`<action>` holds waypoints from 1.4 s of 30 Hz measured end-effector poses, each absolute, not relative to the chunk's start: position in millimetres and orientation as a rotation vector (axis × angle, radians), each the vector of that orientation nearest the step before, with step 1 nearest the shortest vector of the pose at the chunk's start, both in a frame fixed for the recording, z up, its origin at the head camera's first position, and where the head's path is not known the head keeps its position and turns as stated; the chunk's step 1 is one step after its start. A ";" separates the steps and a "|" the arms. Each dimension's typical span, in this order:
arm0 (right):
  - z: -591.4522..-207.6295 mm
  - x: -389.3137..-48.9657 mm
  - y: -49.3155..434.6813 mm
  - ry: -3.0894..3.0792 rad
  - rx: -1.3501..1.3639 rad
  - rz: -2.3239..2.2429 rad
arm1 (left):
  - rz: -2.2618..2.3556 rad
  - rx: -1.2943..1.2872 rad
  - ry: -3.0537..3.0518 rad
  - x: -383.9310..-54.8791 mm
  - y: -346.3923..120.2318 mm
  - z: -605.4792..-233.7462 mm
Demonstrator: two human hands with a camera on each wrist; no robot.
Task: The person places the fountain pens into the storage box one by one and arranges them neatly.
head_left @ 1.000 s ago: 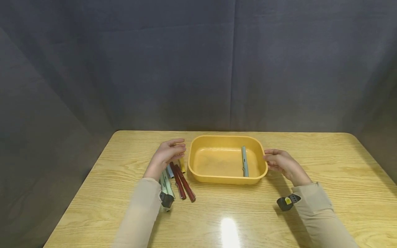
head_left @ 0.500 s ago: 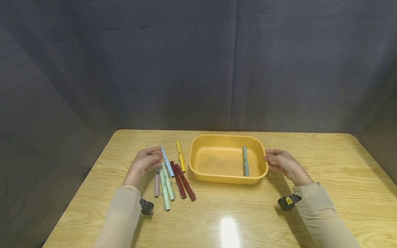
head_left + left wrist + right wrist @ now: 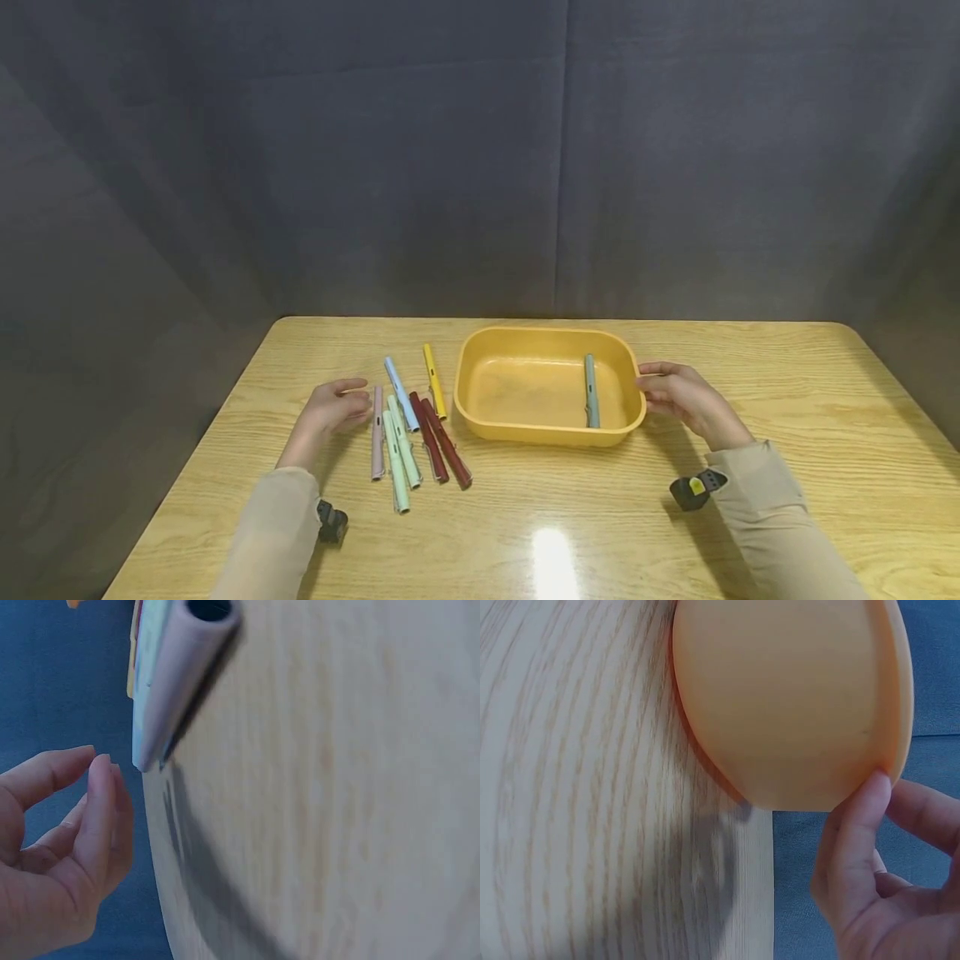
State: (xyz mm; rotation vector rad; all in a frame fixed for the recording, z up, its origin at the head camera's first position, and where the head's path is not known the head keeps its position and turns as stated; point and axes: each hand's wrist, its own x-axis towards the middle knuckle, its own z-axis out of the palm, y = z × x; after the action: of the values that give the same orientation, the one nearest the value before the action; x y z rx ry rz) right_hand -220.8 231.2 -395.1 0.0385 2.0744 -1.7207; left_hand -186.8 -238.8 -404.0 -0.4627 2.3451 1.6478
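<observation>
My left hand (image 3: 333, 407) hovers just left of a mauve pen (image 3: 377, 433), holding nothing. In the left wrist view, its thumb and fingers (image 3: 99, 802) are bent loosely near the pen's far end. With thumb and fingertips, my right hand (image 3: 686, 398) holds the right end of a yellow-orange tray (image 3: 551, 436) at its rim. The right wrist view has one fingertip on the outer wall, while the thumb's tip is hidden behind the rim. Inside the tray, toward the right, lies a grey-green pen (image 3: 592, 392).
Between left hand and tray lie two light green pens (image 3: 396, 462), a light blue pen (image 3: 402, 394), two dark red pens (image 3: 447, 444) and a yellow pen (image 3: 434, 381). The wooden table (image 3: 600, 517) ends at a dark curtain (image 3: 420, 200) at the back.
My left hand has moved left and a little nearer, away from the tray and past the pens, which are uncovered now. The right hand and tray have stayed put.
</observation>
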 end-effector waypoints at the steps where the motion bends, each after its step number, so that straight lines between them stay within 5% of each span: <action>1: -395.1 -220.7 231.2 2.076 0.038 -1.721 | 1.629 -0.461 2.356 -186.4 -240.2 -405.3; 42: -397.8 -221.9 230.1 2.048 0.067 -1.762 | 1.540 -0.378 2.333 -179.0 -236.6 -416.7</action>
State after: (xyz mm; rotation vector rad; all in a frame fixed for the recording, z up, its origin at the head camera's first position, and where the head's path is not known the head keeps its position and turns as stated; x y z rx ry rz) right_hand -221.9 230.1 -397.8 0.0672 2.0483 -1.7617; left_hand -179.0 -236.6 -416.7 -0.3778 2.3330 1.5397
